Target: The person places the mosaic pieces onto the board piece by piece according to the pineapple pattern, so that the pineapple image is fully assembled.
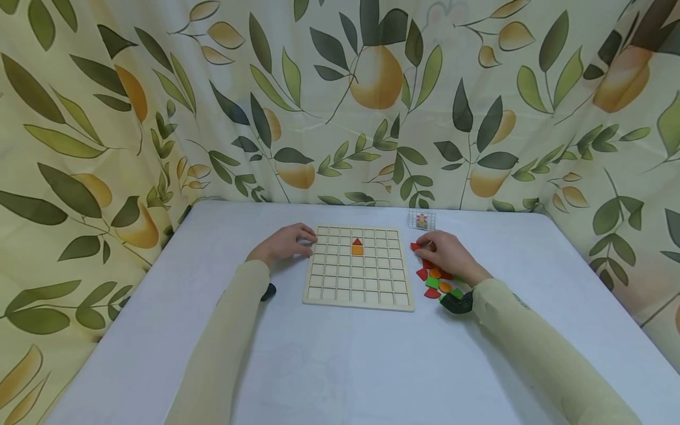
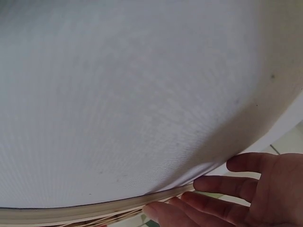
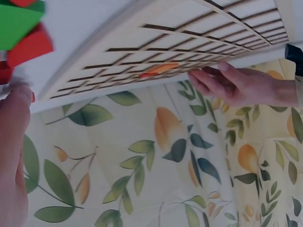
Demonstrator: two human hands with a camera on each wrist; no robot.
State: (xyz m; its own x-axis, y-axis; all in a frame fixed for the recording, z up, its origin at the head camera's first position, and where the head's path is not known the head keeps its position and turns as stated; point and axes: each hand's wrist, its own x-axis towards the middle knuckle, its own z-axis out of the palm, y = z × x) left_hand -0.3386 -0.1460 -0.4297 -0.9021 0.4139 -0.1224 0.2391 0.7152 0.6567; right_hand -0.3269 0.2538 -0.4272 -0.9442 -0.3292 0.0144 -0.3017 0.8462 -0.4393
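Progress looks early: the grid board (image 1: 358, 267) on the desk (image 1: 340, 366) carries only two pieces, a red triangle (image 1: 357, 241) touching the top of an orange square (image 1: 357, 250), just above its centre, and every other cell is bare. By my judgement nearly all the placing is left, since the pile (image 1: 438, 282) of red, orange and green pieces lies just beside the board at 3 o'clock. The right hand (image 1: 446, 254) rests on the pile's far end, its grip curled on a red piece (image 1: 415, 246) at the fingertips. The left hand (image 1: 284, 243) lies at 9 o'clock with straight fingers touching the board's edge, holding nothing. Only the head view shows the small picture card (image 1: 422, 220) at 1 o'clock; the left wrist view shows mostly bare desk (image 2: 132, 94) and the fingers (image 2: 222, 184); the right wrist view shows the board (image 3: 189, 42) from the side.
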